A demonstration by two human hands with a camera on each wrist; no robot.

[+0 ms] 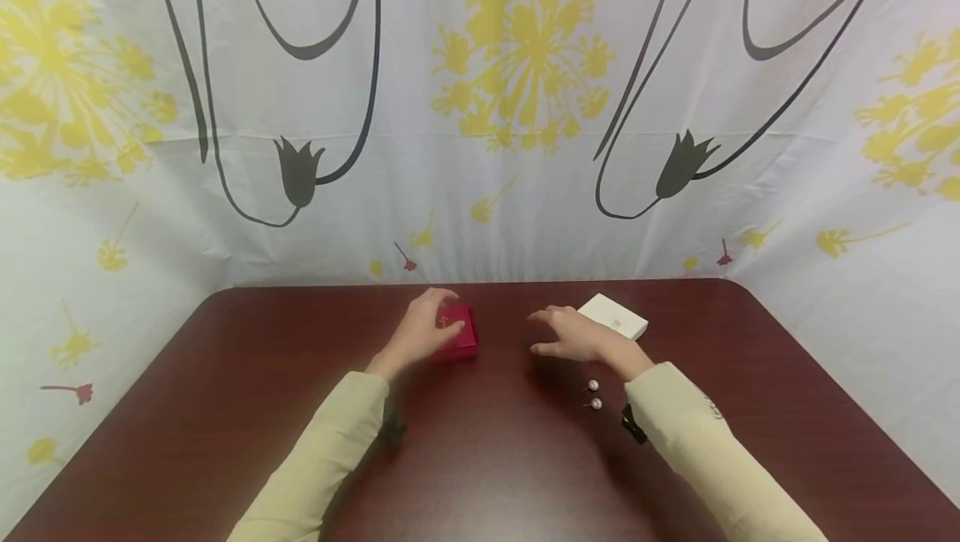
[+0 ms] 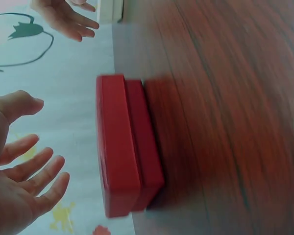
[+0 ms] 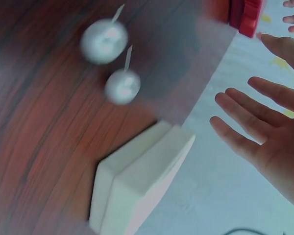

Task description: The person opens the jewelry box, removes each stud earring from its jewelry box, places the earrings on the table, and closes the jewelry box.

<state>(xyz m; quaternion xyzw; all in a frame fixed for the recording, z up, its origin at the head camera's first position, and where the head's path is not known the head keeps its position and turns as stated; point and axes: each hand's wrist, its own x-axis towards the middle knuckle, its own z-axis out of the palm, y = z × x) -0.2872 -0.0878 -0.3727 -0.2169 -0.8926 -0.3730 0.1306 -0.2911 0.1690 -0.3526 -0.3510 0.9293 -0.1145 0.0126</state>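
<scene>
Over the red lidded box (image 1: 459,333) hovers my left hand (image 1: 423,325), fingers spread and loosely bent, holding nothing. In the left wrist view a gap shows between that hand (image 2: 27,171) and the red box (image 2: 120,147), whose lid sits on its base. My right hand (image 1: 573,335) is held above the table just left of the white box (image 1: 615,317), fingers apart and nothing in them. Two pearl stud earrings (image 1: 595,403) lie on the table below the right wrist, their pins showing in the right wrist view beside the white lidded box (image 3: 142,176).
Everything lies on a dark reddish wooden table (image 1: 480,442) with rounded far corners. A white curtain (image 1: 480,217) with yellow and grey flower prints hangs right behind its far edge and along both sides.
</scene>
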